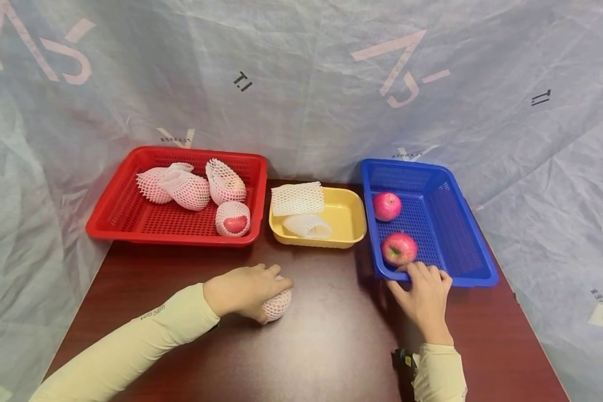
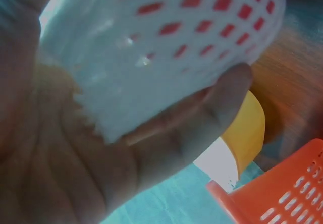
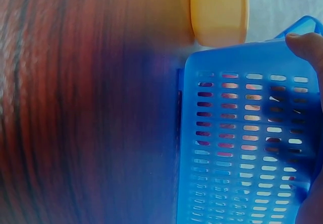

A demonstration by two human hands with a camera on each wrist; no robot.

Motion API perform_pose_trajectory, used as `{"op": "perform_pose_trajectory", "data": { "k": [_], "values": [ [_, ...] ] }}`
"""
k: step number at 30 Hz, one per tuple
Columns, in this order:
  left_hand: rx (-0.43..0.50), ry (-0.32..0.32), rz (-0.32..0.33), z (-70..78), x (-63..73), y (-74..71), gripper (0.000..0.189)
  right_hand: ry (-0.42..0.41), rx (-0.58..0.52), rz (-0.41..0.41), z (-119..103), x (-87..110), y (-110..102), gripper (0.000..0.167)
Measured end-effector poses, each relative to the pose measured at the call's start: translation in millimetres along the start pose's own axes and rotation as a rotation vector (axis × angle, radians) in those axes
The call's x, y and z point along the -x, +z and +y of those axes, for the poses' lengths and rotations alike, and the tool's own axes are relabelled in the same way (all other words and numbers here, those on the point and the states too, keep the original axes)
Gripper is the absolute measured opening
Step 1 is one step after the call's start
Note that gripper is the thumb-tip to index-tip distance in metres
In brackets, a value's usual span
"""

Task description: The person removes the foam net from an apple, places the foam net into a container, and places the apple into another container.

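My left hand (image 1: pixel 248 289) grips an apple in a white foam net (image 1: pixel 278 306) over the middle of the table. Up close in the left wrist view, red skin shows through the net's holes, and a finger curls around the netted apple (image 2: pixel 202 37). On the right, my right hand (image 1: pixel 424 293) holds the near rim of a blue basket (image 1: pixel 452 234), fingers over the edge and thumb outside. Inside that basket, a bare apple (image 1: pixel 399 249) lies close to my fingertips and another bare apple (image 1: pixel 387 206) lies behind it.
A red basket (image 1: pixel 176 241) at the back left holds several netted apples (image 1: pixel 191 192). Between the baskets stands a yellow tray (image 1: pixel 349 218) with a flat foam net (image 1: pixel 297 199) and a rolled foam net (image 1: pixel 306 226). A grey cloth (image 1: pixel 301 100) hangs behind the table.
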State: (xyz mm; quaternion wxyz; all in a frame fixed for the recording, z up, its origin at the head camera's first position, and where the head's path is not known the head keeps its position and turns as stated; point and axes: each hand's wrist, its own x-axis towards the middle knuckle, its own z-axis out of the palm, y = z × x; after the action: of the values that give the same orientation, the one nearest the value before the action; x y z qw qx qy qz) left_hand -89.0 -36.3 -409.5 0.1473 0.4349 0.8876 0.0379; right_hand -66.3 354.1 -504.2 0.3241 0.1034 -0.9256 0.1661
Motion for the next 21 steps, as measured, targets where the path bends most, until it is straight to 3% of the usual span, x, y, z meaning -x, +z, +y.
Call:
{"op": "perform_pose_trajectory", "data": {
  "k": [10, 17, 21],
  "values": [
    [-0.109, 0.071, 0.080, 0.9, 3.8, -4.6, 0.037, -0.004, 0.000, 0.022, 1.9, -0.1, 1.8, 0.035],
    [-0.178, 0.093, 0.081, 3.7, 5.5, -5.9, 0.032, 0.003, -0.004, 0.012, 0.8, 0.4, 3.0, 0.034],
    [-0.231, 0.130, 0.121, 4.9, 6.9, -7.0, 0.026, 0.009, -0.001, 0.010, 1.0, 0.8, 1.9, 0.035]
  ]
}}
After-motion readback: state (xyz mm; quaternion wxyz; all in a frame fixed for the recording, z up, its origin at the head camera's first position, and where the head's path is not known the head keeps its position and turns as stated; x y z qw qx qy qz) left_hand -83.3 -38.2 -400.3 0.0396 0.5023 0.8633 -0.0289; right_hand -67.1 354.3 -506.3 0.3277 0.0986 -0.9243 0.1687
